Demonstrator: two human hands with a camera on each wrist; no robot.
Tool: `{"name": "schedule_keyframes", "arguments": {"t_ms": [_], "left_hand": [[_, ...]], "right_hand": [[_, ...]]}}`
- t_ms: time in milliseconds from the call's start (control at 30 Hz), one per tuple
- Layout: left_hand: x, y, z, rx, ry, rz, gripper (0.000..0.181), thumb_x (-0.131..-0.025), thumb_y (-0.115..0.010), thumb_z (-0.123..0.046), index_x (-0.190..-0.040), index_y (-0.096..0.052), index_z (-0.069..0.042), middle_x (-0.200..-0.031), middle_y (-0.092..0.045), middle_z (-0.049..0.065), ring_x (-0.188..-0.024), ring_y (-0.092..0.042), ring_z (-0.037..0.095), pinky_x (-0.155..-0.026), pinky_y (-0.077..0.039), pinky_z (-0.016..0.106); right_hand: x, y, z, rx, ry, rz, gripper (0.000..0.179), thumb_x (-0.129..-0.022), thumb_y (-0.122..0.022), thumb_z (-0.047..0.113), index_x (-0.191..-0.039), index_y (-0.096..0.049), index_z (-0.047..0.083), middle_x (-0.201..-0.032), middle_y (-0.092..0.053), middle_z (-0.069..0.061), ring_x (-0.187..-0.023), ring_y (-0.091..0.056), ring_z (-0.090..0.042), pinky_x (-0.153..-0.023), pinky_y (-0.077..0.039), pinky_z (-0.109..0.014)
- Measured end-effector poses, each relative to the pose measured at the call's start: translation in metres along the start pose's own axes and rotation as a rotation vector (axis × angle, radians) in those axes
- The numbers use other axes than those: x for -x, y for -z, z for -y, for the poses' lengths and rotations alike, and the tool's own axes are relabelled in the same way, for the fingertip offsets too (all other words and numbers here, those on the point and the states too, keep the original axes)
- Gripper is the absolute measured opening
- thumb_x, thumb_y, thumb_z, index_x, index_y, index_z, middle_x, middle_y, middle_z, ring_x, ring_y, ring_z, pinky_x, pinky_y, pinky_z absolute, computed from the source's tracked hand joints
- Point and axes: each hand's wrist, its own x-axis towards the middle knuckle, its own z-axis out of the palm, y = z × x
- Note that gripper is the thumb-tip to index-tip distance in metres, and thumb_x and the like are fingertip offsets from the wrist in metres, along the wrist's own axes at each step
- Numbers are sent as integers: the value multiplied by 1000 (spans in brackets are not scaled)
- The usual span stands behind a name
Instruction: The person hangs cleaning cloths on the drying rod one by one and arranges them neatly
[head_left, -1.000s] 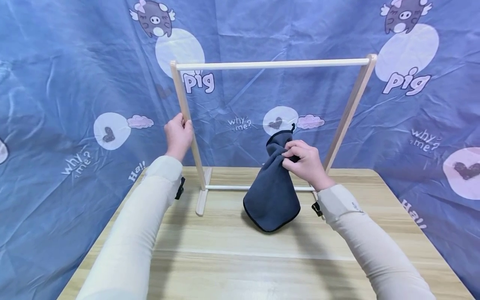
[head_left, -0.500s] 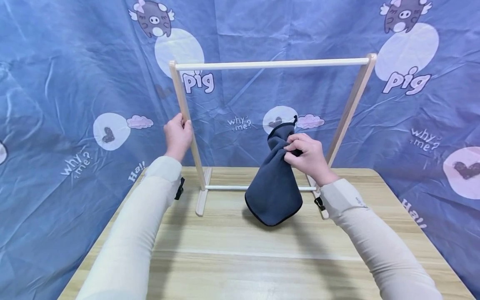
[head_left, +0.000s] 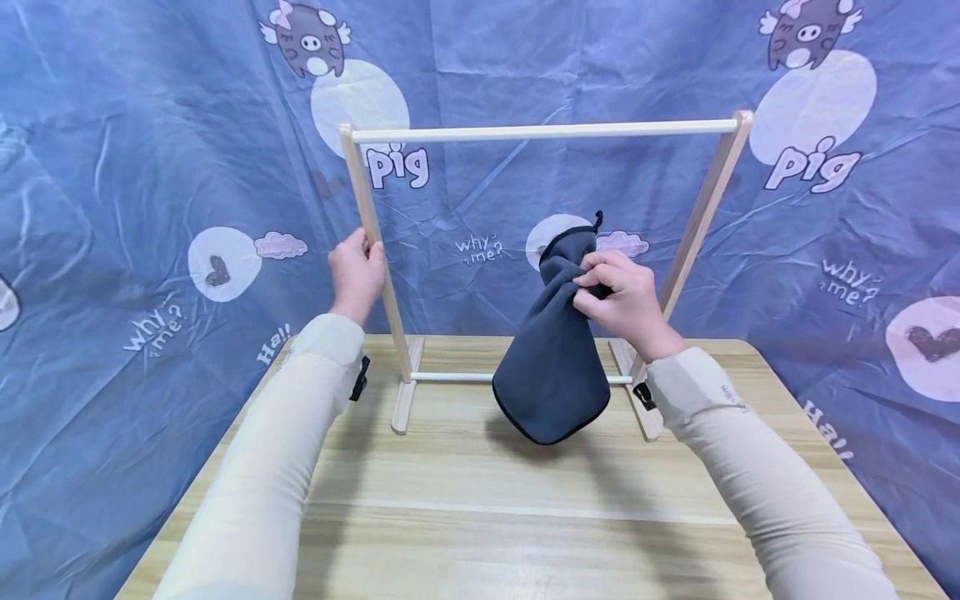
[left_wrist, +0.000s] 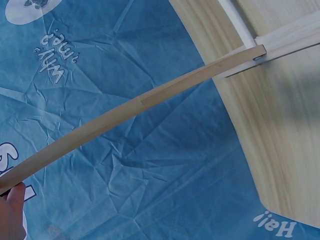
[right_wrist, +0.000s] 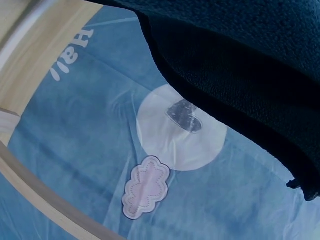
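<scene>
Standing on the table (head_left: 480, 533), a wooden rack (head_left: 543, 132) rises behind a dark cloth (head_left: 551, 375), which hangs bunched; the right hand (head_left: 621, 296) pinches it near the top, and the left hand (head_left: 356, 271) grips the rack's left side.

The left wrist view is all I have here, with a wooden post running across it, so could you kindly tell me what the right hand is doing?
Observer: In the head view, the right hand pinches a dark blue-grey cloth by its upper part.
Operator: Thank you; is that cloth already hung over anything?
Observer: No, it hangs from the hand, below the pale top rail and apart from it.
Operator: Would you also say whether anything sticks out of its upper edge?
Observer: Yes, a small black tab stands up at the right end of that edge as the head camera sees it; I cannot tell whether it is a closed loop.
</scene>
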Motion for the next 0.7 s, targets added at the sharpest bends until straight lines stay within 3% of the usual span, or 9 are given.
{"name": "schedule_keyframes", "arguments": {"t_ms": [233, 433, 700], "left_hand": [[0, 0, 0, -15, -19, 1, 15, -87, -50, -11, -80, -56, 1, -61, -46, 9, -66, -49, 28, -54, -36, 28], [0, 1, 0, -18, -12, -3, 14, -86, -51, -12, -79, -55, -1, -60, -45, 9, -65, -50, 28, -54, -36, 28], [0, 2, 0, -18, -8, -3, 13, -86, -51, -12, -79, -56, -1, -60, -46, 9, -66, -51, 28, -54, -36, 28]], "right_hand": [[-12, 3, 3, -19, 28, -53, 9, -62, -62, -8, -67, -66, -2, -78, -62, -15, -75, -53, -24, -79, -38, -9], [-20, 5, 4, -22, 38, -80, 8, -62, -63, -6, -66, -67, -1, -76, -62, -13, -72, -53, -24, -75, -38, -16], [-27, 8, 7, -5, 25, -90, 7, -63, -64, -6, -67, -67, 0, -77, -62, -12, -75, -52, -23, -76, -37, -10]]}}
